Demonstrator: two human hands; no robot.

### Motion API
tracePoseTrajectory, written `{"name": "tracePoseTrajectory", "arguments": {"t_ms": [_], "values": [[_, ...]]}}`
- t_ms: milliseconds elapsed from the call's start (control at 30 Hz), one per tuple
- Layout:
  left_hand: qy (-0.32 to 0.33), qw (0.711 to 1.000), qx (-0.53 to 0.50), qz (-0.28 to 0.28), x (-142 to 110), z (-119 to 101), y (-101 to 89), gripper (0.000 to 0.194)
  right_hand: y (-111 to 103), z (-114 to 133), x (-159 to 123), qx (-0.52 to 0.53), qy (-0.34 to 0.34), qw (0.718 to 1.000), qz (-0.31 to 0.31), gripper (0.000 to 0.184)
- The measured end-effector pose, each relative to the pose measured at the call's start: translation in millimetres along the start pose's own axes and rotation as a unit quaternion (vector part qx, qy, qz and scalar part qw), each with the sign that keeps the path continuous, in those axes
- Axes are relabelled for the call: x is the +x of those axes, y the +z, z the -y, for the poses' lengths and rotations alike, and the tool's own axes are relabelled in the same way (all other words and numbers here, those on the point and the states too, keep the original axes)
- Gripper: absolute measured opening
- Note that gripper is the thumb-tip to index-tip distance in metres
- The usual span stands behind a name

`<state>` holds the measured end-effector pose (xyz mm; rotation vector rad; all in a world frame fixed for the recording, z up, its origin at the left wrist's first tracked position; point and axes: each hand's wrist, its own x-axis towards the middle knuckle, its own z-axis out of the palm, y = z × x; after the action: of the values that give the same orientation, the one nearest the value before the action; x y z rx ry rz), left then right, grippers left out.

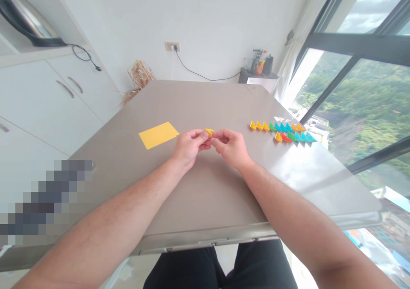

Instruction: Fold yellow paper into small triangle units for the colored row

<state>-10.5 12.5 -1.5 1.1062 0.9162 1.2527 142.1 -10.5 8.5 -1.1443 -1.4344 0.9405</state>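
Left hand (187, 148) and right hand (231, 148) pinch a folded piece (209, 132) (yellow paper); a yellow sheet (158, 135) lies near the left.

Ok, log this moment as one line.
left hand: pinching folded yellow piece | right hand: at same piece | table: yellow sheet left of hands, two rows of colored folded pieces right

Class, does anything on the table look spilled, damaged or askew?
Nothing visible looks spilled or damaged. The yellow sheet beside the left hand lies askew on the table, whereas the folded pieces form two rows.
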Motion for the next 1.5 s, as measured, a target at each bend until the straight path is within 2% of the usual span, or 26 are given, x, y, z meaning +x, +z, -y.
{"name": "tracePoseTrajectory", "arguments": {"t_ms": [233,333,467,700,800,1000,1267,1433,1500], "values": [[0.022,1.0,-0.016,-0.002,-3,-4,3.6,0.033,1,1,-5,-0.024,-0.049,0.998,-0.022,0.013],[0.035,0.998,-0.045,0.03,-3,-6,3.5,0.033,1,1,-7,-0.053,-0.119,0.99,-0.056,0.009],[0.034,0.994,-0.082,0.07,-3,-8,1.9,0.03,2,-3,-6,-0.114,-0.22,0.963,-0.102,0.011],[0.041,0.992,-0.086,0.086,-1,-6,-2.1,0.024,4,-9,-4,-0.124,-0.3,0.938,-0.122,0.015],[0.04,0.992,-0.081,0.089,-2,-6,-1.5,0.023,5,-7,-4,-0.124,-0.294,0.94,-0.121,0.013],[0.04,0.992,-0.09,0.081,-4,-5,2.1,0.021,7,-3,-5,-0.152,-0.239,0.949,-0.138,0.005],[0.045,0.993,-0.087,0.059,-7,-4,7.4,0.017,11,-3,-5,-0.18,-0.205,0.949,-0.158,0.014],[0.058,0.995,-0.076,0.022,-8,-2,11.7,0.021,14,-2,-6,-0.148,-0.149,0.967,-0.147,0.009],[0.063,0.996,-0.061,0.004,-7,0,11.8,0.022,13,-1,-6,-0.109,-0.117,0.978,-0.135,0.016]]}}
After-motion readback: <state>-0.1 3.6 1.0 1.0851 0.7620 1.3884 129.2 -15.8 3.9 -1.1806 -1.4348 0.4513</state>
